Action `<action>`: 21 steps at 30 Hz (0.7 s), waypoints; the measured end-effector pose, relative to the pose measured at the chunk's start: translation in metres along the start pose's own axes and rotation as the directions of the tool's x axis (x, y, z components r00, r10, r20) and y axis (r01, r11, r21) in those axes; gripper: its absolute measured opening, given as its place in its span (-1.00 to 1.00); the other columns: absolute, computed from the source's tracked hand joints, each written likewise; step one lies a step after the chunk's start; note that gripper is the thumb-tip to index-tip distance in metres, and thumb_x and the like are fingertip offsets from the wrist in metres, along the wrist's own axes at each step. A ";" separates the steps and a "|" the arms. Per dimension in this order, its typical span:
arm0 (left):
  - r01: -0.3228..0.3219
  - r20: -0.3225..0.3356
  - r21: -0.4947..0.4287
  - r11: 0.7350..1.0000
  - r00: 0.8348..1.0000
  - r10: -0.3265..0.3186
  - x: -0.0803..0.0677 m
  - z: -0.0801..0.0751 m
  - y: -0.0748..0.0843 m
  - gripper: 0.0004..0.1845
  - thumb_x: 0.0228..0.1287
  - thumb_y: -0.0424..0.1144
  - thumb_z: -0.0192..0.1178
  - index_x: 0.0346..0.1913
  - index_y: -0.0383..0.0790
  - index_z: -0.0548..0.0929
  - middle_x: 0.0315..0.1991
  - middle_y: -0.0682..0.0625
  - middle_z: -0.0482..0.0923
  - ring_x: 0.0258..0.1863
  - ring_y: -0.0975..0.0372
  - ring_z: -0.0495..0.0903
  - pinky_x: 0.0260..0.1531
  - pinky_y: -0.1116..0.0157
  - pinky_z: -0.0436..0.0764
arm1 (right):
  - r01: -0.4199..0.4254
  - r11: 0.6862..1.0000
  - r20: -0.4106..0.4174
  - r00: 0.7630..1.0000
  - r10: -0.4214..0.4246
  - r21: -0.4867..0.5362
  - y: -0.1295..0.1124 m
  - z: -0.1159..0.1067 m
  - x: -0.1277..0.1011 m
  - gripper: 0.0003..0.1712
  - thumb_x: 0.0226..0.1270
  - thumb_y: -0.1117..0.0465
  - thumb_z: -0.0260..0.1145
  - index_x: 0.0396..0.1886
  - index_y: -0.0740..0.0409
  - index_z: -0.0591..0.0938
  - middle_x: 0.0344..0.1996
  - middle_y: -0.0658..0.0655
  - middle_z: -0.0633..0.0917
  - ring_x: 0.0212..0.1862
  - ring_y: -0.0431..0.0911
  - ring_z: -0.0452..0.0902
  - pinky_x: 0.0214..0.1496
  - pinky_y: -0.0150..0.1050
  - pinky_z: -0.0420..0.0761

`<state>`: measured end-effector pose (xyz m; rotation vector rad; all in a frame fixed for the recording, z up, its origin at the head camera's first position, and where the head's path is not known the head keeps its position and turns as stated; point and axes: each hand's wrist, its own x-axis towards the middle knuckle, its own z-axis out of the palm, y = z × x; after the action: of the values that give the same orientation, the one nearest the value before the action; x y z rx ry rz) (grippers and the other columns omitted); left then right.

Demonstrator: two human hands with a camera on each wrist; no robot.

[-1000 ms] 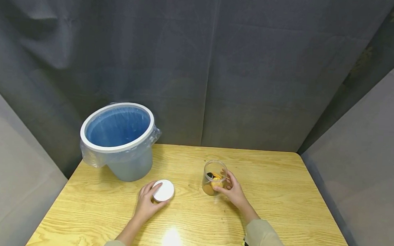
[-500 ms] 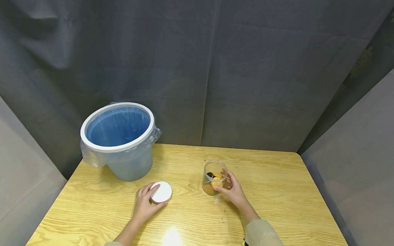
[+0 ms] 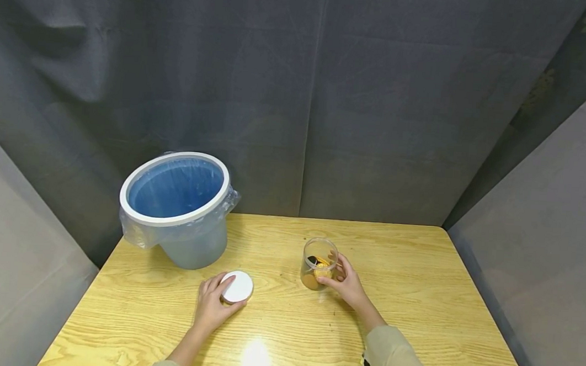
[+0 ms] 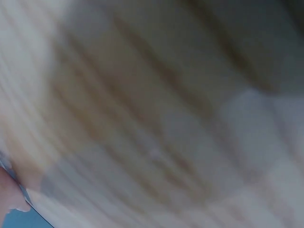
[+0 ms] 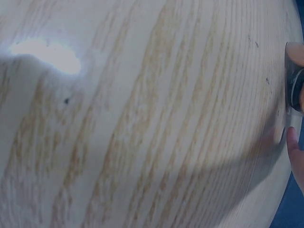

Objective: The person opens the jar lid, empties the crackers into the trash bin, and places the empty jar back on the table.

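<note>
Resting on the wooden table (image 3: 418,267), the right hand (image 3: 345,285) is wrapped around a small clear jar (image 3: 319,271), thumb on the near side and fingers curled around the far side, so it's a proper grip and not just a touch. The jar stands upright with no top on it, roughly mid-table, and there's some orange and dark stuff inside that I can't really make out. Over in the right wrist view you only get a sliver of the jar (image 5: 295,85) at the frame edge with a fingertip (image 5: 293,142) just below it, the rest is wood grain.

The left hand (image 3: 212,306) is on a round white lid (image 3: 236,287), which lies flat on the table left of the jar, a bit apart from it. Fingers are bent over the near-left edge of the lid, thumb along the bottom, so it's holding the rim loosely rather than pressing flat. The left wrist view is too blurry to add anything.

Behind the lid, at the back left corner, sits a gray bin (image 3: 190,244) with a white rim and a blue bag liner, tilted a little toward the camera.
</note>
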<state>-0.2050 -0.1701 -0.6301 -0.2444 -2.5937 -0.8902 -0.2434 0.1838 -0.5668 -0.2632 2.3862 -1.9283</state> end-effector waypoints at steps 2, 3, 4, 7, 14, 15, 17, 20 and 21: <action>0.003 0.004 0.002 1.000 1.000 -0.003 -0.001 -0.001 0.000 -0.25 -0.31 0.10 0.47 0.07 -0.13 0.57 0.11 -0.16 0.44 0.12 -0.07 0.29 0.17 -0.14 0.06 | -0.003 1.000 0.006 1.000 0.003 0.003 -0.001 0.000 0.000 -0.08 0.01 0.26 0.43 0.36 0.12 0.16 0.30 0.33 0.24 0.27 0.23 0.19 0.16 0.25 0.21; 0.004 0.007 0.009 1.000 1.000 -0.004 -0.001 -0.001 0.000 -0.25 -0.31 0.10 0.47 0.07 -0.13 0.57 0.10 -0.16 0.44 0.12 -0.07 0.29 0.17 -0.16 0.06 | -0.003 1.000 0.006 1.000 0.003 0.003 -0.001 0.000 0.000 -0.08 0.01 0.26 0.43 0.35 0.10 0.17 0.30 0.33 0.24 0.27 0.23 0.19 0.16 0.26 0.20; 0.007 0.008 0.010 1.000 1.000 -0.007 -0.001 -0.001 0.000 -0.25 -0.30 0.09 0.47 0.07 -0.14 0.57 0.10 -0.17 0.44 0.12 -0.08 0.28 0.17 -0.17 0.05 | -0.002 1.000 0.002 1.000 0.002 0.011 0.000 0.000 0.001 -0.08 0.00 0.26 0.44 0.35 0.10 0.18 0.30 0.33 0.25 0.27 0.23 0.19 0.17 0.26 0.20; 0.011 0.011 0.015 1.000 1.000 -0.012 -0.002 -0.002 0.001 -0.26 -0.30 0.09 0.47 0.06 -0.15 0.57 0.10 -0.18 0.44 0.13 -0.09 0.28 0.17 -0.19 0.01 | 0.007 1.000 -0.009 1.000 -0.007 0.005 0.008 0.000 0.003 -0.09 -0.01 0.23 0.44 0.34 0.10 0.19 0.29 0.29 0.27 0.26 0.20 0.22 0.17 0.23 0.22; -0.001 0.008 0.033 0.999 1.000 0.001 -0.003 -0.002 0.001 -0.28 -0.28 0.09 0.46 0.04 -0.16 0.58 0.08 -0.19 0.46 0.12 -0.08 0.30 0.16 -0.22 0.03 | 0.025 0.999 -0.029 0.999 -0.026 -0.041 0.022 0.001 0.005 -0.07 0.00 0.15 0.44 0.35 0.08 0.18 0.28 0.20 0.31 0.26 0.13 0.25 0.16 0.19 0.27; -0.001 0.012 0.035 0.999 1.000 0.000 -0.004 -0.002 0.001 -0.29 -0.27 0.08 0.45 0.05 -0.16 0.58 0.08 -0.19 0.45 0.12 -0.08 0.30 0.16 -0.22 0.02 | 0.025 0.999 -0.030 0.999 -0.026 -0.038 0.022 0.001 0.005 -0.07 -0.01 0.15 0.45 0.35 0.07 0.18 0.28 0.19 0.32 0.26 0.13 0.26 0.16 0.19 0.27; 0.006 0.024 0.041 0.999 1.000 -0.007 -0.004 -0.002 0.001 -0.29 -0.25 0.09 0.45 0.05 -0.16 0.57 0.09 -0.19 0.45 0.13 -0.08 0.30 0.17 -0.22 0.01 | 0.027 0.999 -0.029 0.999 -0.028 -0.036 0.023 0.001 0.005 -0.08 -0.01 0.14 0.45 0.34 0.04 0.19 0.28 0.19 0.31 0.26 0.13 0.25 0.16 0.19 0.26; 0.023 0.046 0.041 0.999 0.999 -0.025 -0.004 -0.002 0.001 -0.28 -0.24 0.10 0.44 0.07 -0.15 0.56 0.11 -0.19 0.43 0.15 -0.08 0.27 0.19 -0.22 -0.02 | 0.030 0.999 -0.029 0.999 -0.031 -0.035 0.023 0.000 0.005 -0.09 -0.01 0.14 0.45 0.33 -0.01 0.21 0.28 0.20 0.31 0.26 0.13 0.25 0.16 0.20 0.26; 0.027 0.051 0.043 0.999 0.998 -0.029 -0.004 -0.002 0.001 -0.28 -0.23 0.10 0.43 0.08 -0.14 0.55 0.11 -0.19 0.42 0.16 -0.07 0.27 0.19 -0.22 -0.02 | 0.032 0.999 -0.028 0.999 -0.033 -0.035 0.023 0.000 0.005 -0.10 -0.01 0.14 0.45 0.33 0.00 0.21 0.28 0.21 0.31 0.26 0.14 0.24 0.16 0.20 0.27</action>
<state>-0.2002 -0.1701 -0.6299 -0.2229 -2.6668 -0.8486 -0.2500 0.1872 -0.5887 -0.2797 2.4502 -1.9196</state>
